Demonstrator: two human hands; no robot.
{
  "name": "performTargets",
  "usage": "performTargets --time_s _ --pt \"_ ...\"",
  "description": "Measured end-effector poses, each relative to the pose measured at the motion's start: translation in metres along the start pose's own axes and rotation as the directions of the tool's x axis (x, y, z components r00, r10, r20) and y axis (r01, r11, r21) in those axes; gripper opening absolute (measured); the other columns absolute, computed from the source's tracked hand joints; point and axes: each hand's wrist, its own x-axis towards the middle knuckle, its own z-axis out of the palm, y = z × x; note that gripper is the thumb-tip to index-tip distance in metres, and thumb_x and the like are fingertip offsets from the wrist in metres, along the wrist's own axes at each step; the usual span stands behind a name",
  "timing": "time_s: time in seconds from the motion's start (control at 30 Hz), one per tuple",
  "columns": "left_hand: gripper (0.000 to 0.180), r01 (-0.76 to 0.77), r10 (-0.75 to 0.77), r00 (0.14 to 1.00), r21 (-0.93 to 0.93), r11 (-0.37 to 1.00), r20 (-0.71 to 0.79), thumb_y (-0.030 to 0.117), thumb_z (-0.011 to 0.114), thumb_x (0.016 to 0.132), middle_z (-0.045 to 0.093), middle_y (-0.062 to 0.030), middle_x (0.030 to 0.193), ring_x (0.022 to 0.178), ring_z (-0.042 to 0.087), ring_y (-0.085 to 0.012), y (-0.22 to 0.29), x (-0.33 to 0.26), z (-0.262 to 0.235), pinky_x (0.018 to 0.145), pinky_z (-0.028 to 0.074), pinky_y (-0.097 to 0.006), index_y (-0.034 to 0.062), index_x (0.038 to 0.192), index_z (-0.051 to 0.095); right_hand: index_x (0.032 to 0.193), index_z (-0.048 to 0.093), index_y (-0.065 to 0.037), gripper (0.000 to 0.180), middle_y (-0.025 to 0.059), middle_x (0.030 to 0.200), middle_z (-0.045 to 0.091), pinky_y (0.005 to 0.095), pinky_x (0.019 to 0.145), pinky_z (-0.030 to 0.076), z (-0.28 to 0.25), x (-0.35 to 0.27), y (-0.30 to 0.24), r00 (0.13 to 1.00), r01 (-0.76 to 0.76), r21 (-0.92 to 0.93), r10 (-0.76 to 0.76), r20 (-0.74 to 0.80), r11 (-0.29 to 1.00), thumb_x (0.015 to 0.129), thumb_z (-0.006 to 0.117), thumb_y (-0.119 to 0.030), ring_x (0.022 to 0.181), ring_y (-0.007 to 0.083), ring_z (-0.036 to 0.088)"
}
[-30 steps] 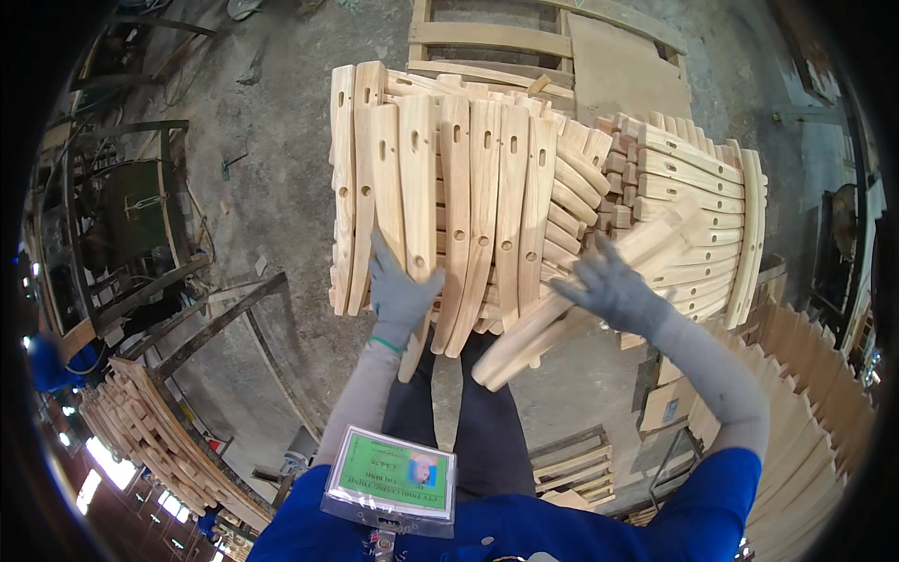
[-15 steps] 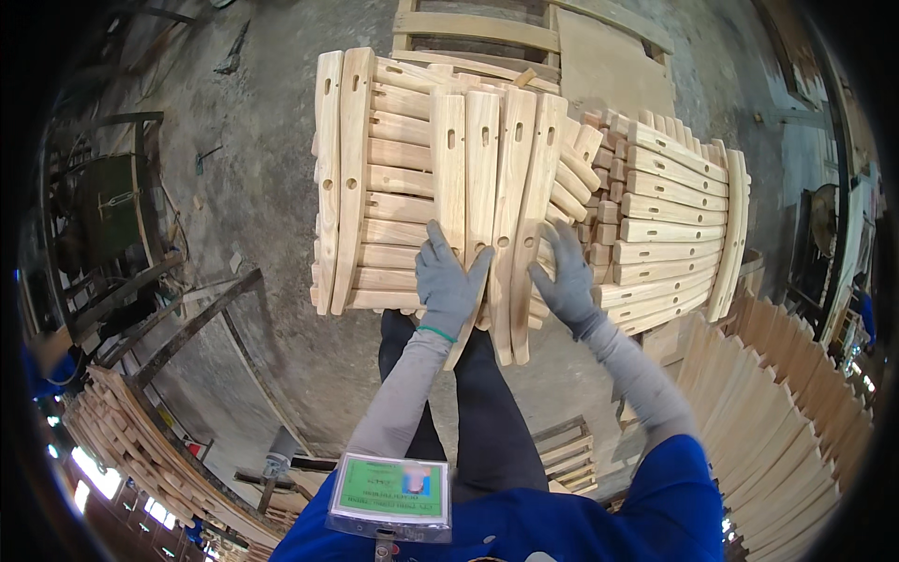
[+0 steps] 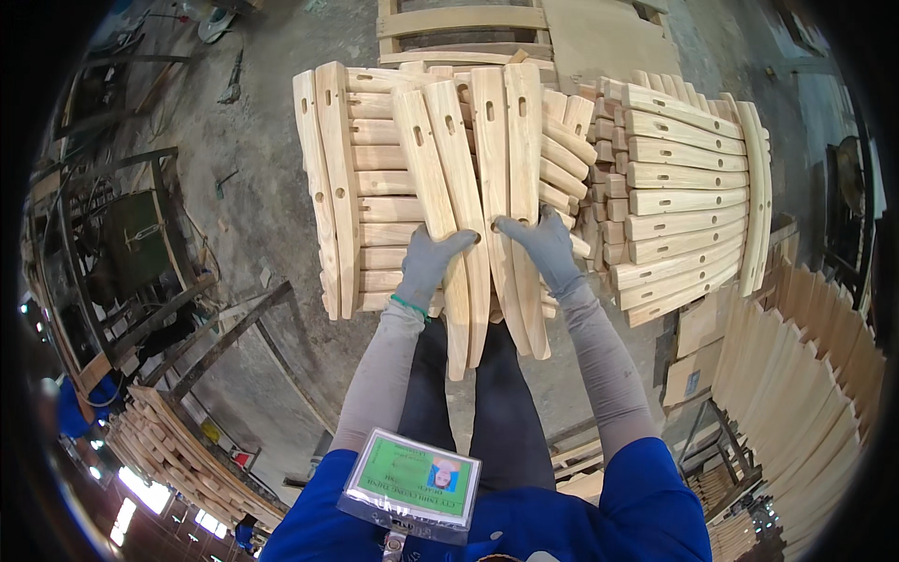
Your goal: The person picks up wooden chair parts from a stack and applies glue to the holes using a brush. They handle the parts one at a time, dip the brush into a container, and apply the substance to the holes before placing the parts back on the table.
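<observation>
Change: both hands have come together at the near edge of the stack, and the slats they hold now lie lengthwise across its top.
Left hand [image 3: 426, 267]: gloved, clamped on two tapered slats [image 3: 448, 225].
Right hand [image 3: 543, 248]: gloved, clamped on two straighter slats [image 3: 510, 187]; hands just apart.
Stack [image 3: 375, 211]: crosswise rows beneath, two upright pieces at its left edge.
Neighbouring pile [image 3: 684, 201]: right, about nine curved rails showing.
Meaning: four slats appear nearly squared up.

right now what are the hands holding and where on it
Each grips a slotted wooden slat near its lower half: left hand on one slat, right hand on another.
</observation>
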Motion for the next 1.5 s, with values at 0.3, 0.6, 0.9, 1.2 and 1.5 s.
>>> performTargets --time_s 0.3,0.6,0.9,1.2,1.5 --pt "0.072 -0.072 0.071 0.972 0.001 0.997 -0.225 0.033 0.076 0.073 0.061 -0.0130 0.104 0.087 0.062 -0.0185 0.018 -0.046 0.009 0.075 0.052 -0.030 -0.0070 0.124 0.043 0.128 0.043 0.008 0.082 0.0174 0.111 0.062 0.0309 0.090 0.046 -0.021 -0.052 -0.016 0.995 0.055 0.218 -0.035 -0.095 0.974 0.068 0.079 -0.034 0.102 0.0231 0.060" --pt "0.070 -0.111 0.119 0.992 -0.137 0.984 0.052 0.047 0.068 0.080 0.061 -0.0217 0.110 0.098 0.063 -0.0271 0.036 -0.040 0.034 0.084 0.050 -0.038 -0.0013 0.127 0.048 0.138 0.039 -0.001 0.050 0.0164 0.134 0.050 0.0358 0.101 0.040 -0.004 -0.025 0.023 0.627 0.718 -0.634 -0.665 0.407 0.289 0.094 0.052 -0.022 0.117 0.0283 0.051" --pt "0.112 -0.184 0.195 0.977 -0.123 0.975 0.088 0.074 0.054 0.072 0.027 -0.0288 0.145 0.134 0.031 -0.0392 0.017 -0.048 0.028 0.111 0.025 -0.043 0.0027 0.148 0.012 0.145 0.018 -0.003 0.076 0.0188 0.142 0.034 0.0389 0.106 0.038 0.002 -0.080 -0.029 0.933 -0.126 0.684 -0.148 0.327 0.718 0.095 0.030 -0.059 0.124 0.0281 0.044" --pt "0.124 -0.398 0.406 0.898 -0.079 0.914 0.171 0.073 0.062 0.062 0.022 -0.0232 0.146 0.136 0.026 -0.0397 0.008 -0.284 -0.099 0.110 0.022 -0.050 0.0071 0.150 0.004 0.142 0.022 0.001 0.080 0.0235 0.134 0.037 0.0391 0.100 0.042 0.090 -0.289 -0.050 0.967 0.158 0.627 -0.249 0.059 0.763 0.092 0.033 -0.061 0.120 0.0285 0.045" --pt "0.116 -0.650 0.675 0.720 0.183 0.737 -0.161 0.055 0.069 0.064 0.018 -0.0271 0.148 0.137 0.024 -0.0384 -0.082 -0.614 -0.268 0.111 0.022 -0.042 0.0039 0.149 0.009 0.140 0.022 0.003 0.086 0.0241 0.129 0.040 0.0388 0.095 0.045 0.254 -0.587 -0.059 0.774 0.276 0.705 -0.586 0.239 0.653 0.088 0.037 -0.064 0.116 0.0285 0.047"
